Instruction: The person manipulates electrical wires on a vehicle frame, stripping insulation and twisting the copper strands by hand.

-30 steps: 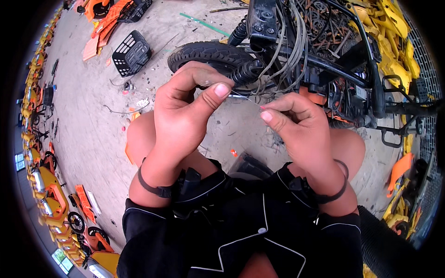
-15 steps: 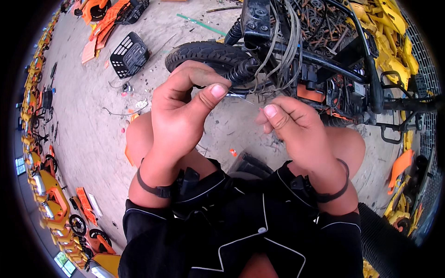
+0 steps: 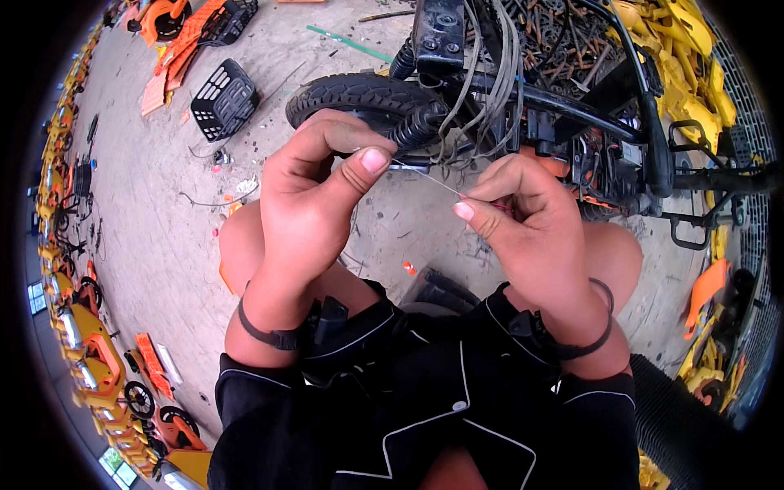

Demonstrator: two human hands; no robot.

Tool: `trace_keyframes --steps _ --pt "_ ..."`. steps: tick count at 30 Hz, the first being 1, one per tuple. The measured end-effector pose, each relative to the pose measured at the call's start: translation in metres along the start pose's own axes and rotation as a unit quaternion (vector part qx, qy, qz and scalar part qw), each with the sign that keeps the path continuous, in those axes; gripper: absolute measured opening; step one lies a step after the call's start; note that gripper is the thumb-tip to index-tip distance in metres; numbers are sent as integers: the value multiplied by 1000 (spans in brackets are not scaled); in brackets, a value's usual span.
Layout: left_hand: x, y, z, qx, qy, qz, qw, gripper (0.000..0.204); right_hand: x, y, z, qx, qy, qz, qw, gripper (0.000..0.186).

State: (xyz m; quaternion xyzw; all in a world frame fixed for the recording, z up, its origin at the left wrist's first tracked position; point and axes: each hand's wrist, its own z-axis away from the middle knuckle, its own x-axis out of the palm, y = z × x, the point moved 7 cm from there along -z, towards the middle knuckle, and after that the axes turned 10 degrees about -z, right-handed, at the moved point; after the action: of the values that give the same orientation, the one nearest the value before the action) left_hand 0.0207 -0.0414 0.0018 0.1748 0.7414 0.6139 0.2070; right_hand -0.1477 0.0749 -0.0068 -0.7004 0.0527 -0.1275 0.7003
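Thin pale wire [image 3: 431, 180], a single fine strand, ran taut between the two hands, just above the person's bare knees and in front of the dismantled scooter. One left hand [image 3: 314, 204] pinched its left end between thumb and curled forefinger, the other fingers folded in. One right hand [image 3: 523, 220] gripped the other end, thumb pressed to fingertips, closed tight on the strand. Each wrist carried one black band, two in all. The hands stood apart, with only the strand spanning the open gap between them.

Below them sat the black jacket with white piping [image 3: 425, 408], filling the lower edge of the view. Past the knees the grey concrete floor [image 3: 163, 212] lay open to the left, strewn with small scraps.

Just beyond the hands stood one black rubber tyre [image 3: 351, 91], its tread nearly touching the left knuckles. A bundle of grey cables [image 3: 482, 73] hung from the black metal scooter frame [image 3: 588, 114], crowding the space above and right of the strand. Room to move was tight on that side.

Farther left lay one black plastic basket [image 3: 223, 100] on its side, well apart from the hands. Orange plastic panels [image 3: 180, 49] lay beyond it. Yellow plastic parts [image 3: 694, 49] were heaped along the far right edge, too many and too jumbled to count.
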Motion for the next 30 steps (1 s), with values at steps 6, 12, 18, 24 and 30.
trace_keyframes --steps 6,12,18,24,30 --pt "-1 3 -3 24 -6 -23 999 6 0 7 5 119 -26 -8 993 10" --pt "1 8 -4 53 -10 -34 998 6 2 6 4 94 -43 -24 994 19" --pt "1 4 -3 25 -6 -23 999 6 -6 4 2 35 3 7 999 7" --pt "1 2 -4 17 0 -32 999 5 -11 -5 2 -27 36 63 997 9" --pt "3 -1 -4 -9 4 -19 1000 6 -12 -21 6 -142 104 137 975 12"
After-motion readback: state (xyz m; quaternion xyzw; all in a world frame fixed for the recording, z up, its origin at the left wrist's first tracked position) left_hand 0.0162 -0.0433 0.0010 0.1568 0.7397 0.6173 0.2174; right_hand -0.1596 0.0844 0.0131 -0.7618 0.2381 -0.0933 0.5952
